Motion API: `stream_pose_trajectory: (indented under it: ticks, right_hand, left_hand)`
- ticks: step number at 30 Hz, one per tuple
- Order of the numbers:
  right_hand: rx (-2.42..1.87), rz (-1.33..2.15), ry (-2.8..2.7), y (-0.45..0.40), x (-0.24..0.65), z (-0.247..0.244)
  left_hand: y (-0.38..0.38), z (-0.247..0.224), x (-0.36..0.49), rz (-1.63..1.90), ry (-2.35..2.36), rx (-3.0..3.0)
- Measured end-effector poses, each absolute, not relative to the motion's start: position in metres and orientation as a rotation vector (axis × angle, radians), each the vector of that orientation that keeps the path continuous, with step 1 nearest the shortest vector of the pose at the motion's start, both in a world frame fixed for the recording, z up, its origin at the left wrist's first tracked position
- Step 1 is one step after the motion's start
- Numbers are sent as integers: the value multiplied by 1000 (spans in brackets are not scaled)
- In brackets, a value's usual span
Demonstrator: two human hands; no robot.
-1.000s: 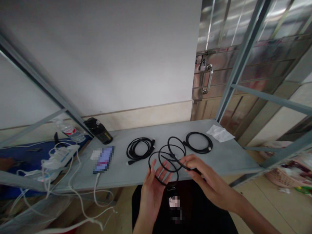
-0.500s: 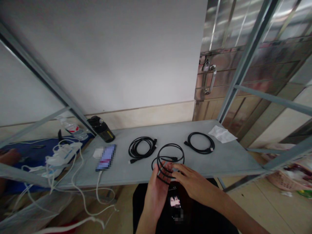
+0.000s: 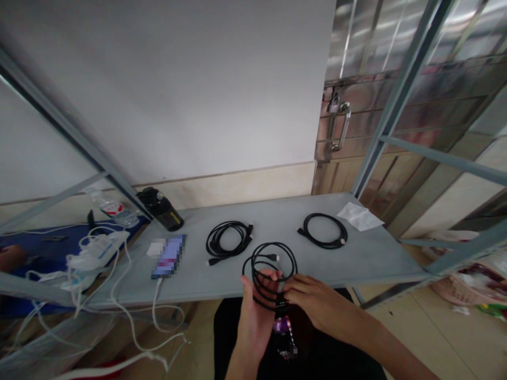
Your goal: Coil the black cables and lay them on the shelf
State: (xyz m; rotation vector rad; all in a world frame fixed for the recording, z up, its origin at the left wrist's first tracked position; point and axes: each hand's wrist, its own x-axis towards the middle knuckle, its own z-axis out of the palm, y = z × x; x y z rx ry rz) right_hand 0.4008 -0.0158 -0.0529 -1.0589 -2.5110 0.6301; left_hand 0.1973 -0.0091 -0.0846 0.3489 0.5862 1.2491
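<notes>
A black cable [image 3: 272, 257], wound into loose loops, is held between my hands at the table's front edge. One of its plugs shows inside the loops. My left hand [image 3: 254, 319] is palm up beneath the coil, thumb raised on the left, with the loops running across its curled fingers. From the right, my right hand [image 3: 317, 301] pinches the loops between bent fingers; its fingertips are partly hidden. Two more black cables lie coiled on the grey table: a thicker coil [image 3: 212, 233] to the left and a thinner coil [image 3: 325, 215] to the right.
A phone [image 3: 169, 256] with a white cord, a black bottle [image 3: 162, 210] and a white paper [image 3: 360, 216] are on the table [image 3: 380, 258]. White cords [image 3: 132, 316] hang at left. Another person's hand [image 3: 11, 257] is at far left. Metal posts [image 3: 396, 105] flank the table.
The coil in my hands has come down a little and its loops have tilted. My right hand has shifted slightly lower, with its fingers closer together around the cable.
</notes>
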Motion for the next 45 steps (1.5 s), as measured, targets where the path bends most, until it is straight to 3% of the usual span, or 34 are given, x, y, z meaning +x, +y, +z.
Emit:
stream_pose_trajectory:
  ticks: [5, 9, 15, 20, 23, 27, 31, 39, 45]
  right_hand:
    - [-1060, 731, -2519, -24, 405, -41]
    - [-1009, 719, -2445, -30, 410, -32]
    - [-1131, 524, -1626, -48, 398, -66]
    - [-985, 1008, -1054, -63, 365, -99]
    - [-890, 1232, -857, -59, 359, -86]
    - [-897, 1250, -545, -40, 369, -50]
    - [-829, 1368, -576, -20, 375, -33]
    - [-909, 1673, -892, 35, 354, -45]
    - [-961, 1505, -1058, 106, 315, -52]
  left_hand:
    - [-18, -61, 211, 1246, 730, 629]
    - [-16, -45, 219, 1256, 758, 522]
    - [-10, -22, 225, 1486, 639, 392]
    - [-16, -23, 245, 1481, 580, 364]
    - [-24, -33, 252, 1295, 522, 454]
    - [-22, -39, 241, 996, 615, 630]
    - [5, -39, 214, 1067, 740, 671]
    - [60, -53, 164, 1147, 1090, 1084]
    - [110, -64, 126, 1308, 1216, 1389]
